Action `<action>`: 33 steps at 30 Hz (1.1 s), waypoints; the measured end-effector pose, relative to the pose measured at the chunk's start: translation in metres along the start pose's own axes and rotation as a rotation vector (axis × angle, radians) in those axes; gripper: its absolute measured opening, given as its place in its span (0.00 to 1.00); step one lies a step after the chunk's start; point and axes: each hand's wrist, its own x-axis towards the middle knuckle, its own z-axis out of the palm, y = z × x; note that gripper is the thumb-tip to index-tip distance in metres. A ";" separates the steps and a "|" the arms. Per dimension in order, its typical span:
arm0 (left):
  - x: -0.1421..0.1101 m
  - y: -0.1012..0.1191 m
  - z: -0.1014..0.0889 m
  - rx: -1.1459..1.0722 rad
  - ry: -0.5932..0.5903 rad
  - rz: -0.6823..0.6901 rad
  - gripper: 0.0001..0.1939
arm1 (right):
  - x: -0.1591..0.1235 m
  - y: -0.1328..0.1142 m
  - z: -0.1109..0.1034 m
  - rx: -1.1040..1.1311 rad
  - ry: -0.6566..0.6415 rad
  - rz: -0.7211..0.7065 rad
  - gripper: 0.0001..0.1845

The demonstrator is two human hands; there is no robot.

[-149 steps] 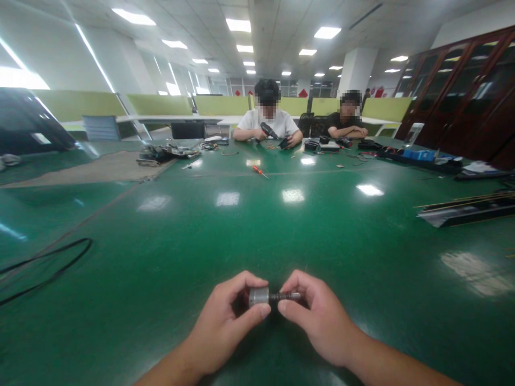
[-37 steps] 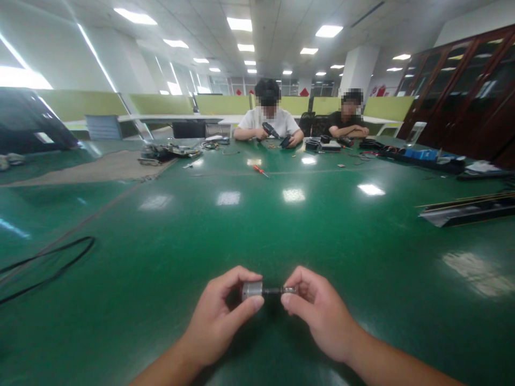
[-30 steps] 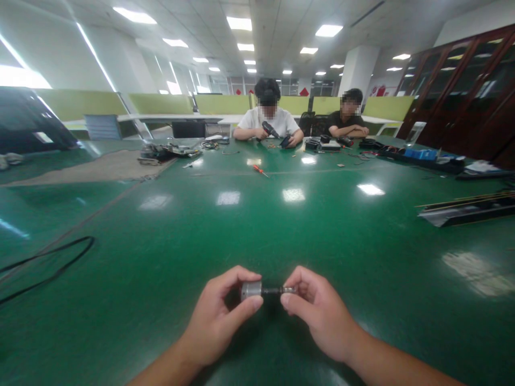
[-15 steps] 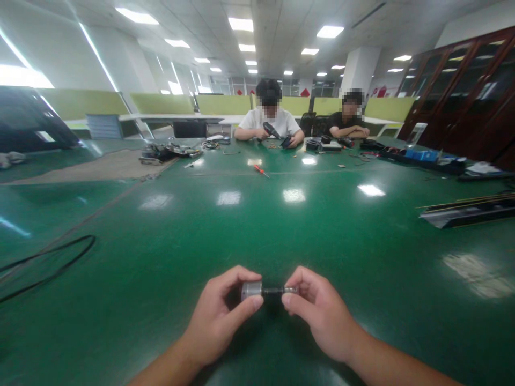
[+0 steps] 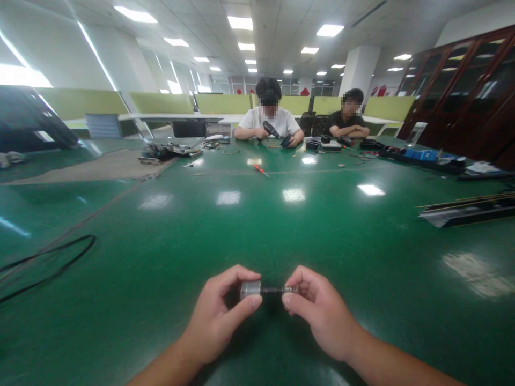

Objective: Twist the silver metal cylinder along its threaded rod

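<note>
Low in the middle of the view, my left hand (image 5: pixel 219 316) pinches a small silver metal cylinder (image 5: pixel 250 289) between thumb and fingers. A thin dark shaft (image 5: pixel 272 290) sticks out of the cylinder to the right. My right hand (image 5: pixel 316 313) pinches the shaft's far end, where a small metal piece shows between the fingertips. Both hands hover just above the glossy green table (image 5: pixel 257 225).
A black cable (image 5: pixel 48 262) loops at the left. Long dark strips (image 5: pixel 466 210) lie at the right. A red screwdriver (image 5: pixel 260 170) rests mid-table. Two people (image 5: pixel 269 120) sit at the far side among tools and parts; one holds a power driver. Wooden cabinets stand at the right.
Since five seconds ago the cylinder has shifted slightly left and more bare shaft shows between my hands. Over the last second nothing has visibly moved.
</note>
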 end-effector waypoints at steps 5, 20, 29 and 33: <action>0.000 0.000 -0.001 0.000 0.001 -0.008 0.08 | 0.000 0.000 0.000 0.004 -0.006 -0.010 0.07; -0.001 -0.002 -0.001 -0.028 0.013 -0.029 0.09 | -0.001 -0.003 0.001 -0.017 0.004 -0.007 0.06; 0.001 0.001 -0.002 -0.036 0.016 -0.044 0.09 | -0.001 -0.003 0.002 -0.060 0.022 -0.012 0.05; 0.000 -0.001 -0.003 -0.045 0.011 -0.060 0.10 | -0.002 -0.004 0.002 -0.060 0.037 -0.032 0.06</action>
